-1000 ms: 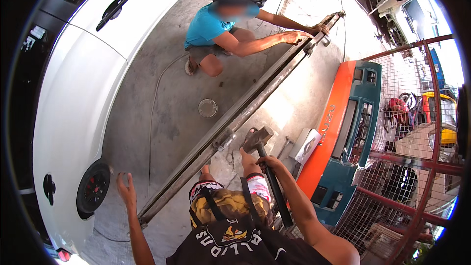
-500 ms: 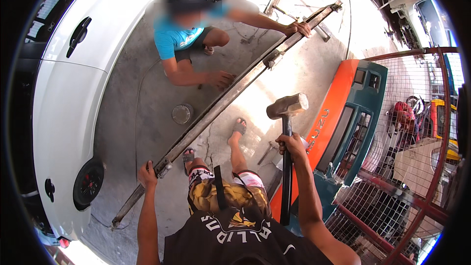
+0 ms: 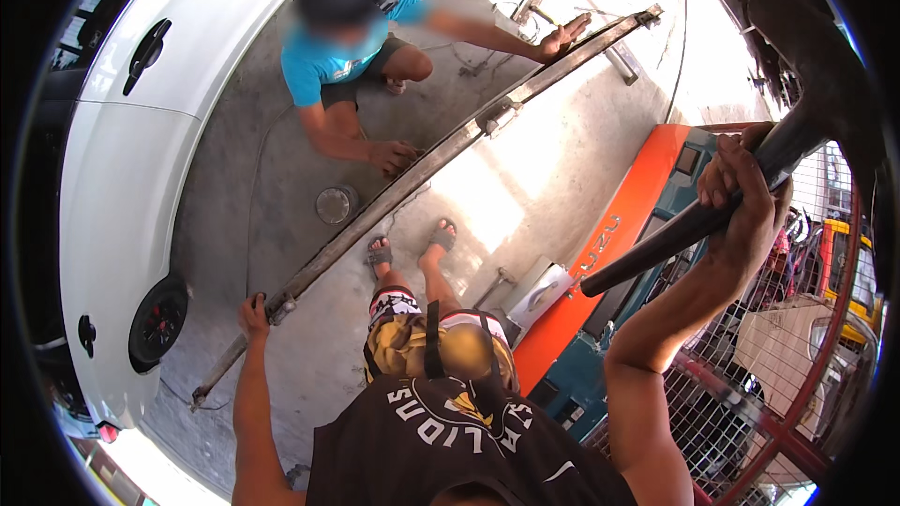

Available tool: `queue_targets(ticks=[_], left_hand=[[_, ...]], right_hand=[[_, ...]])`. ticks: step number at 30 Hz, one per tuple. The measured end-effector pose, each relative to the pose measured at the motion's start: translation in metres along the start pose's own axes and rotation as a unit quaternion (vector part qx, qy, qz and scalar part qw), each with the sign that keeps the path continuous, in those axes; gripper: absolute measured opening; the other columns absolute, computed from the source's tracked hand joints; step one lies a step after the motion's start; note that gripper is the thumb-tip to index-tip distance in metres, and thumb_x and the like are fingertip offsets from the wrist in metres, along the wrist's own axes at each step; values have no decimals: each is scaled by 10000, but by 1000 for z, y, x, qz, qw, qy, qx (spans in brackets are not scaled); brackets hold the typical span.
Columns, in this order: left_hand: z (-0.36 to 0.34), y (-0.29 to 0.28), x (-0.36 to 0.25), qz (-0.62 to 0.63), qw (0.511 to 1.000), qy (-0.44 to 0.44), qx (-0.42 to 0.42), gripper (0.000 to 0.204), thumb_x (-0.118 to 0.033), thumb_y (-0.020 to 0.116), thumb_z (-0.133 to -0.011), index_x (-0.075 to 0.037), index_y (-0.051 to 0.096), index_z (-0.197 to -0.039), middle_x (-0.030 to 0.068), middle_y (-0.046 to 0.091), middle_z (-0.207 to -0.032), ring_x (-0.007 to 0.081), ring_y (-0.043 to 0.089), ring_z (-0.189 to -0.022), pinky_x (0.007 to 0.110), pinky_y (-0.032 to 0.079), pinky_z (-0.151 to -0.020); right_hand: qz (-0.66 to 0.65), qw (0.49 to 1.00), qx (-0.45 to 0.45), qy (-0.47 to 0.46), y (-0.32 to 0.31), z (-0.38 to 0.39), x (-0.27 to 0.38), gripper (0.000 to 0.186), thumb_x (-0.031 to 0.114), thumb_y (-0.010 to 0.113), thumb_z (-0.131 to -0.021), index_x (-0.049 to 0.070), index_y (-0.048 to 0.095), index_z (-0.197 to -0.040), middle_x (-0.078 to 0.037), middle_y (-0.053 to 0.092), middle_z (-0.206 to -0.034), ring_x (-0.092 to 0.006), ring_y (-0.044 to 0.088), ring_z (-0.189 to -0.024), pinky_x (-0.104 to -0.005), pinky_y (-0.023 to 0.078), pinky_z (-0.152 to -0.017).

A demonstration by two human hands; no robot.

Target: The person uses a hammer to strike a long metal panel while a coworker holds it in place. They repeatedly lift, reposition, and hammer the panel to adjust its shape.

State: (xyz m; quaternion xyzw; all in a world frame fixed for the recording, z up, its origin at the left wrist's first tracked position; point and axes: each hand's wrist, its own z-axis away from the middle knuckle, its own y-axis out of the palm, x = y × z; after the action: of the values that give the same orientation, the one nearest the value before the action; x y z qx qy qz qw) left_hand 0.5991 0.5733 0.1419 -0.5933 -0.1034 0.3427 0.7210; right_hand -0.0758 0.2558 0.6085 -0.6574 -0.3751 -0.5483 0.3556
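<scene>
A long, worn metal bar (image 3: 427, 165) slants across the view from the lower left to the upper right. My left hand (image 3: 254, 317) grips it near its lower end, beside a small bracket. High on the right, my right hand (image 3: 745, 189) is wrapped round the black handle of a sledgehammer (image 3: 647, 253). The hammer's head is raised into the dark upper-right rim, tilted and far from the bar. Across the bar crouches a co-worker in a blue shirt (image 3: 305, 75), one hand by the bar's middle and the other spread over its far part.
A white car (image 3: 122, 178) stands along the left. On the right lies an orange and teal vehicle panel (image 3: 619, 215), with a wire mesh fence (image 3: 722, 431) beyond it. A round can (image 3: 335, 204) sits on the concrete floor near the bar.
My right hand has swung the sledgehammer up and to the right, from above the panel to the picture's rim. The co-worker's far hand has lifted its fingers from their grip on the bar.
</scene>
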Motion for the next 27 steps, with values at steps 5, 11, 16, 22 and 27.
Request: queue_targets(ticks=[5, 11, 16, 22, 27], left_hand=[[9, -5, -18, -4, 999, 41, 5, 393, -423, 585, -1020, -100, 796, -1088, 178, 755, -1070, 414, 671, -1046, 487, 498, -938], [8, -13, -19, -23, 999, 21, 10, 374, -412, 589, -1025, -111, 797, -1104, 159, 757, -1091, 394, 666, -1075, 497, 492, -960], [9, -8, -33, 27, 1000, -1, -3, 321, -390, 629, -1020, -125, 791, -1100, 128, 751, -1110, 354, 656, -1095, 491, 479, -983], [38, -7, -20, 14, 1000, 18, 7, 289, -368, 640, -1024, -125, 775, -1103, 109, 739, -1102, 353, 645, -1072, 484, 478, -972], [46, -9, -25, -3, 999, 42, -21, 303, -357, 645, -1015, -99, 781, -1098, 128, 749, -1097, 368, 652, -1071, 485, 477, -971]], right_hand=[[2, 999, 42, 19, 23, -29, -20, 181, -54, 734, -800, 30, 605, -893, -7, 484, -611, -82, 434, -457, -245, 358, -452], [108, 957, 144, 227, 29, -48, -239, 117, 3, 697, -814, 29, 586, -837, -23, 538, -613, -122, 496, -454, -302, 413, -436], [246, 916, 212, 237, 44, -67, -343, 138, 72, 715, -793, 5, 602, -749, -43, 565, -606, -131, 528, -455, -304, 438, -420], [115, 883, 228, 394, 15, -49, -275, 140, 12, 712, -785, 6, 583, -838, -29, 535, -651, -112, 496, -467, -280, 407, -433], [111, 887, 184, 408, -15, -15, -241, 195, 4, 717, -783, 17, 558, -896, -33, 527, -662, -111, 488, -464, -276, 397, -439]])
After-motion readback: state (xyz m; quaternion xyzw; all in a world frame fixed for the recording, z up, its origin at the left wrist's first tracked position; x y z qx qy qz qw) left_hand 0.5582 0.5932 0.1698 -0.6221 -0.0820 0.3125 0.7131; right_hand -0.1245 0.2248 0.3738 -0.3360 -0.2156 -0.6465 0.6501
